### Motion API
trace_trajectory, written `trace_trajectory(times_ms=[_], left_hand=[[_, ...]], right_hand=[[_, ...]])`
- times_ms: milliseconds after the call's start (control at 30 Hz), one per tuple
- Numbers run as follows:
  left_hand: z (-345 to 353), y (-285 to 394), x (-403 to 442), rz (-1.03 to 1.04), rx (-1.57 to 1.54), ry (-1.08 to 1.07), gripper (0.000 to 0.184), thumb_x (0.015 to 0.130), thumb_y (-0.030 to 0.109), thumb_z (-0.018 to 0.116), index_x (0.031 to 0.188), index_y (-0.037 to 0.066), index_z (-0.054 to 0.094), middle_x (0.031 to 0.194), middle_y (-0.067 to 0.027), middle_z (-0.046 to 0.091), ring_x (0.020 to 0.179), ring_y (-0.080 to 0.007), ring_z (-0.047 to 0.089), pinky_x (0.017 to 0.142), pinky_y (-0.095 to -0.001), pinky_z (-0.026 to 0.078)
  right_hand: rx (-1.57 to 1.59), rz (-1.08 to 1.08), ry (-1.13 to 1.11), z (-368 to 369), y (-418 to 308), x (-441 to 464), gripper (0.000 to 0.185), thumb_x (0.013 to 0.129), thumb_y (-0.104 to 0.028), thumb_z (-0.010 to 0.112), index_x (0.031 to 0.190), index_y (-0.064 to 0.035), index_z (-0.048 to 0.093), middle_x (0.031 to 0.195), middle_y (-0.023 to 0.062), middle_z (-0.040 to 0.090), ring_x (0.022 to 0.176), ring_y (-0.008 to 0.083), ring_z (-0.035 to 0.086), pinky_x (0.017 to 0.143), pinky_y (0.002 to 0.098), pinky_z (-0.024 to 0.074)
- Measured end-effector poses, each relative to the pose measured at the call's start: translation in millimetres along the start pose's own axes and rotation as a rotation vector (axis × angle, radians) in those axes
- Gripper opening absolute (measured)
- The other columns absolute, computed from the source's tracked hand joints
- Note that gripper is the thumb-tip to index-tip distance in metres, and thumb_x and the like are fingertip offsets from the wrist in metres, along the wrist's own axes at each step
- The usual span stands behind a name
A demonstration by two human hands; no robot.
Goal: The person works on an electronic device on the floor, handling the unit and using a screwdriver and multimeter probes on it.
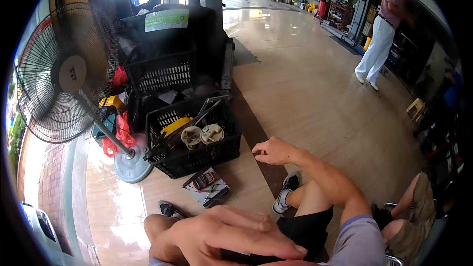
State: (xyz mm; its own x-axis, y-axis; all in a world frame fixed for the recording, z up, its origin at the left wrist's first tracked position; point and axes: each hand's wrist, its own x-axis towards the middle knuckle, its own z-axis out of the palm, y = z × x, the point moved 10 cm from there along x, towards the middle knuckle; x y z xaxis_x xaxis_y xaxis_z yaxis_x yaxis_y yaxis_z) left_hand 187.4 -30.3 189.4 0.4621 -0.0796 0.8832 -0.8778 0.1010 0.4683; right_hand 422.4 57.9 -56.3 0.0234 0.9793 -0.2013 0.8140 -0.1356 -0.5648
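Note:
Close to the camera, my left hand (224, 234) is raised over my lap with its fingers stretched out to the right, and nothing shows in it. My right hand (273, 151) hangs in the air beyond my knee, to the right of a black plastic crate (197, 164). Its fingers are loosely bent and apart, with nothing visible between them. Two round whitish parts (212, 134) and a yellow item (176, 126) lie in that crate. On the floor before it, an orange-and-black multimeter (203, 181) rests on a flat grey box (204, 194) beside a green-handled tool (211, 190).
A pedestal fan (71, 74) stands on the left, with a red bag (123, 135) by its base. Behind the crate are more black crates (162, 75). One person (382, 34) stands far right; another person's legs (409, 216) are close on my right. A small stool (415, 109) stands beyond.

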Motion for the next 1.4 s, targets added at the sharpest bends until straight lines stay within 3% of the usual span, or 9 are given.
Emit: trace_trajectory(times_ms=[167, 267, 367, 667, 1133, 1400], left_hand=[[7.4, 6.1, 6.1, 0.122, 0.148, 0.083, 0.034, 0.097, 0.019, 0.067, 0.105, -0.014, 0.070, 0.093, -0.0234, 0.072, 0.074, -0.0306, 0.069, 0.066, -0.0400, 0.055], [5.3, 8.9, 7.2, 0.155, 0.205, 0.083, 0.028, 0.097, 0.014, 0.066, 0.103, -0.012, 0.071, 0.088, -0.0209, 0.072, 0.070, -0.0293, 0.068, 0.064, -0.0389, 0.055], [5.1, 11.4, 11.1, 0.133, 0.198, 0.072, 0.025, 0.096, 0.012, 0.067, 0.100, -0.012, 0.072, 0.085, -0.0201, 0.072, 0.068, -0.0287, 0.068, 0.063, -0.0378, 0.054], [5.4, 10.8, 9.4, 0.139, 0.181, 0.153, 0.022, 0.092, 0.011, 0.071, 0.095, -0.011, 0.074, 0.081, -0.0194, 0.072, 0.064, -0.0270, 0.067, 0.059, -0.0355, 0.053], [10.1, 4.3, 8.2, 0.214, 0.152, 0.108, 0.027, 0.092, 0.016, 0.071, 0.099, -0.011, 0.074, 0.085, -0.0192, 0.073, 0.068, -0.0262, 0.067, 0.060, -0.0351, 0.054], [16.7, 7.7, 11.8, 0.104, 0.097, 0.016, 0.030, 0.093, 0.017, 0.069, 0.101, -0.012, 0.073, 0.089, -0.0208, 0.073, 0.069, -0.0295, 0.068, 0.061, -0.0376, 0.054]], right_hand=[[-0.020, -0.043, 0.034, 4.7, 4.4, -1.0, 0.036, 0.090, -0.024, 0.063, 0.116, 0.0003, 0.070, 0.082, 0.0186, 0.074, 0.080, 0.0342, 0.073, 0.081, 0.0415, 0.0571], [-0.029, -0.105, 0.076, 6.8, 7.0, -1.1, 0.030, 0.091, -0.023, 0.067, 0.113, -0.0033, 0.071, 0.080, 0.0162, 0.074, 0.068, 0.0285, 0.071, 0.067, 0.0393, 0.0563], [-0.027, -0.061, 0.054, 2.7, -1.7, -5.5, 0.036, 0.090, -0.024, 0.064, 0.114, 0.0006, 0.071, 0.082, 0.0195, 0.074, 0.081, 0.0347, 0.073, 0.080, 0.0422, 0.0569], [-0.061, -0.043, 0.035, 11.0, -0.2, -1.4, 0.037, 0.090, -0.027, 0.064, 0.116, -0.0022, 0.071, 0.090, 0.0209, 0.075, 0.089, 0.0366, 0.072, 0.087, 0.0457, 0.0558], [-0.062, -0.057, 0.018, 20.6, 0.6, 3.2, 0.036, 0.088, -0.027, 0.063, 0.115, -0.0037, 0.072, 0.091, 0.0224, 0.074, 0.089, 0.0391, 0.071, 0.087, 0.0460, 0.0553], [-0.082, -0.051, 0.019, 21.0, -8.2, -1.0, 0.036, 0.089, -0.027, 0.062, 0.116, -0.0054, 0.072, 0.097, 0.0237, 0.074, 0.094, 0.0413, 0.071, 0.090, 0.0471, 0.0552]])
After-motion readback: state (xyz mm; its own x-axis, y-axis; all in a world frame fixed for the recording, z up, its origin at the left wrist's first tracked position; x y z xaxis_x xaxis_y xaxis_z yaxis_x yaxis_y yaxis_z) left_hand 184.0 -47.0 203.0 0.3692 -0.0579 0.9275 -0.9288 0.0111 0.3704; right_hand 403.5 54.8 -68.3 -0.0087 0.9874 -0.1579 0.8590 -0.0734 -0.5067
